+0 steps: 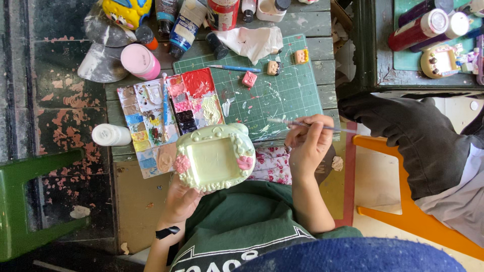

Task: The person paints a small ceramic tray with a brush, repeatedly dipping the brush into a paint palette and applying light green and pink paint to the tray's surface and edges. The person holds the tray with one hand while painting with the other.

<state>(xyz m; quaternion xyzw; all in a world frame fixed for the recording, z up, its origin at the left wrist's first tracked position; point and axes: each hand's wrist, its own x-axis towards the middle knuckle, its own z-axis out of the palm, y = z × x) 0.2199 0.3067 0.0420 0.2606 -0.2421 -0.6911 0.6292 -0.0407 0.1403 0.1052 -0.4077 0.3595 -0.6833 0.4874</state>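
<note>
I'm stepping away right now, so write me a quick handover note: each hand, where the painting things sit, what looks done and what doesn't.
Left hand: holds the pale green frame from below, above the lap.
Right hand: grips a thin brush, tip pointing left over the green cutting mat.
Palette with mixed paints lies left of the mat; a blue brush and three small painted pieces rest on the mat. Paint bottles stand along the far edge of the table; a white bottle lies on its side left of the palette.
Done: frame coated pale green, pink flowers at its lower corners.
Left: the frame's centre panel is plain.
</note>
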